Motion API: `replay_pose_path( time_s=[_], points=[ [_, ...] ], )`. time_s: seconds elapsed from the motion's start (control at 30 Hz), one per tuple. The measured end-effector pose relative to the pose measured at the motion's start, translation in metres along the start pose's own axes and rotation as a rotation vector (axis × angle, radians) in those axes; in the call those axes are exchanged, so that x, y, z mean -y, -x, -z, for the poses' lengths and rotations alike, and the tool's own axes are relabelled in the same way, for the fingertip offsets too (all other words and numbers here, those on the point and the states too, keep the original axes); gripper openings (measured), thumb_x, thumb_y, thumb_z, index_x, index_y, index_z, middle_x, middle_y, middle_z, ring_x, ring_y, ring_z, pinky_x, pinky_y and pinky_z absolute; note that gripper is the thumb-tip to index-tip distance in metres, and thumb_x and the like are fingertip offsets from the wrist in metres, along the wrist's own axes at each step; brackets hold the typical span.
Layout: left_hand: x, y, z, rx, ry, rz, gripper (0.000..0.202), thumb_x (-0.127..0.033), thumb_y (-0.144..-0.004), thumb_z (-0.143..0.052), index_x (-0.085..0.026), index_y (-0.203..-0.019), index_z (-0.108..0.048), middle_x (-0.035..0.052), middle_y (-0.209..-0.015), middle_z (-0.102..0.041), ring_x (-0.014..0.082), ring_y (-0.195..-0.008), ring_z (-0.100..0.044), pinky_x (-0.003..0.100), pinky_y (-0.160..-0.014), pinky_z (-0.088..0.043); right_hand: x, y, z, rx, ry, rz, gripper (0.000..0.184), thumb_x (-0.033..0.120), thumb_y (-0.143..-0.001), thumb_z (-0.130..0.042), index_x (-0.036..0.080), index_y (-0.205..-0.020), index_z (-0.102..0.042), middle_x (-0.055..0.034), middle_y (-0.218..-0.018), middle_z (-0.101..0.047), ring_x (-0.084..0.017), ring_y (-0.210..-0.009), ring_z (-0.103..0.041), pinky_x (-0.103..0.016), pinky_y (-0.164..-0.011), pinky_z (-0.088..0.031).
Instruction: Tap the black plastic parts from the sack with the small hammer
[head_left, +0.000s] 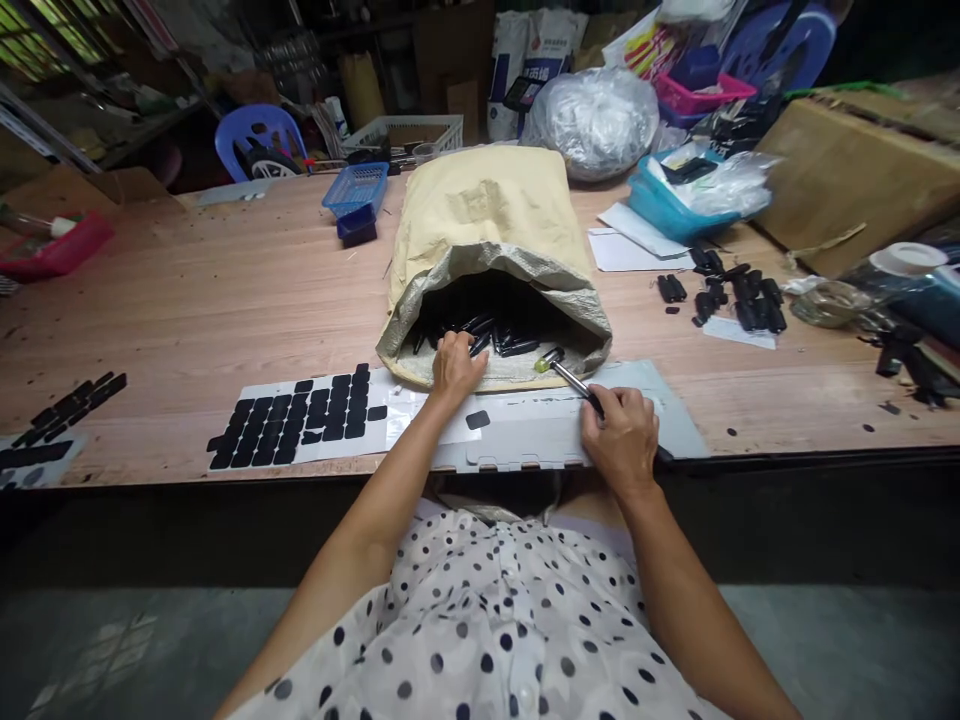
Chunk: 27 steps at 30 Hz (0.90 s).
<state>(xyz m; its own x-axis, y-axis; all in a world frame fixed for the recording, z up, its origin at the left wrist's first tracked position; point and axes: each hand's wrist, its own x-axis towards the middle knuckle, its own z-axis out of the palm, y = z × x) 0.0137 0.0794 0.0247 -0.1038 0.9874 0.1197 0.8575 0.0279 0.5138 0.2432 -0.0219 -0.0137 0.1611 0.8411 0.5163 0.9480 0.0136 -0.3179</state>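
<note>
A cream woven sack [491, 200] lies on the table with its mouth towards me, and a heap of slim black plastic pieces [517, 346] shows inside. My left hand [456, 368] is at the mouth of the sack, fingers bent among the pieces; one black piece appears to sit between thumb and fingertips. In my right hand [621, 432] is the dark handle of a small hammer [574, 378] with a metal shaft. Its head, with a yellow-green end, rests at the sack's lip. A small black rounded patch [478, 419] lies on the pale sheet [525, 440] before me.
Rows of black adhesive patches [259, 432] lie on a sheet at left. Small blue baskets [356, 190] stand behind the sack. To the right are loose black pieces [750, 300], a teal basin [660, 205] and a cardboard box [855, 180]. The table's front edge runs close to my body.
</note>
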Motion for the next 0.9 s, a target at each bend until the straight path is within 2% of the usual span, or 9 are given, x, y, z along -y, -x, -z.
replay_pose_path(
  time_s=[0.07, 0.13, 0.23, 0.37, 0.47, 0.57, 0.9],
  points=[
    [0.0, -0.009, -0.013, -0.008, -0.022, 0.01, 0.012, -0.021, -0.085, -0.072, -0.022, -0.095, -0.067, 0.0096, -0.106, -0.065, 0.0284, -0.11, -0.061, 0.038, -0.095, -0.052, 0.001, 0.006, -0.006, -0.038, 0.034, -0.012, 0.025, 0.025, -0.09, -0.054, 0.02, -0.104, -0.074, -0.0116, -0.096, -0.062, -0.025, -0.086, -0.051, -0.036, -0.074, -0.039],
    [0.002, -0.01, -0.018, -0.014, -0.014, 0.016, 0.008, -0.02, -0.086, -0.07, -0.022, -0.093, -0.066, 0.009, -0.104, -0.065, 0.0282, -0.108, -0.061, 0.039, -0.094, -0.051, 0.001, 0.011, -0.008, -0.055, 0.047, -0.015, 0.025, 0.024, -0.09, -0.054, 0.02, -0.104, -0.074, -0.011, -0.096, -0.061, -0.024, -0.086, -0.05, -0.036, -0.075, -0.038],
    [0.009, -0.003, -0.013, 0.001, 0.031, 0.019, 0.006, -0.018, -0.087, -0.069, -0.022, -0.09, -0.065, 0.0081, -0.101, -0.067, 0.0272, -0.104, -0.061, 0.039, -0.09, -0.052, 0.002, 0.013, -0.009, -0.053, 0.056, -0.02, 0.025, 0.024, -0.09, -0.054, 0.021, -0.106, -0.073, -0.0105, -0.096, -0.06, -0.024, -0.087, -0.05, -0.036, -0.076, -0.036],
    [0.016, 0.024, 0.005, 0.056, 0.146, -0.086, 0.01, -0.018, -0.083, -0.071, -0.024, -0.086, -0.064, 0.0036, -0.096, -0.069, 0.0242, -0.098, -0.06, 0.036, -0.084, -0.051, 0.001, 0.013, -0.009, -0.037, 0.062, -0.04, 0.026, 0.025, -0.089, -0.055, 0.021, -0.108, -0.072, -0.0104, -0.098, -0.061, -0.024, -0.089, -0.049, -0.036, -0.076, -0.036],
    [0.019, 0.051, 0.012, 0.158, 0.252, -0.146, 0.014, -0.014, -0.079, -0.073, -0.023, -0.087, -0.065, 0.001, -0.093, -0.069, 0.0216, -0.094, -0.06, 0.034, -0.083, -0.051, 0.0, 0.013, -0.008, -0.02, 0.062, -0.044, 0.026, 0.025, -0.09, -0.054, 0.021, -0.109, -0.072, -0.0105, -0.099, -0.061, -0.024, -0.089, -0.05, -0.036, -0.077, -0.036],
    [0.02, 0.069, 0.01, 0.243, 0.308, -0.154, 0.016, -0.011, -0.076, -0.072, -0.023, -0.085, -0.065, 0.0001, -0.091, -0.068, 0.0208, -0.093, -0.06, 0.035, -0.086, -0.051, -0.001, 0.013, -0.006, -0.005, 0.067, -0.047, 0.027, 0.025, -0.09, -0.053, 0.02, -0.109, -0.072, -0.0107, -0.099, -0.061, -0.025, -0.09, -0.05, -0.036, -0.077, -0.036],
    [0.026, 0.077, 0.004, 0.256, 0.326, -0.218, 0.017, -0.014, -0.077, -0.072, -0.024, -0.09, -0.068, 0.0006, -0.095, -0.068, 0.0228, -0.097, -0.059, 0.037, -0.087, -0.051, -0.005, 0.012, -0.003, -0.003, 0.089, -0.06, 0.027, 0.027, -0.09, -0.052, 0.021, -0.108, -0.071, -0.0107, -0.098, -0.061, -0.025, -0.089, -0.05, -0.036, -0.077, -0.036]
  ],
)
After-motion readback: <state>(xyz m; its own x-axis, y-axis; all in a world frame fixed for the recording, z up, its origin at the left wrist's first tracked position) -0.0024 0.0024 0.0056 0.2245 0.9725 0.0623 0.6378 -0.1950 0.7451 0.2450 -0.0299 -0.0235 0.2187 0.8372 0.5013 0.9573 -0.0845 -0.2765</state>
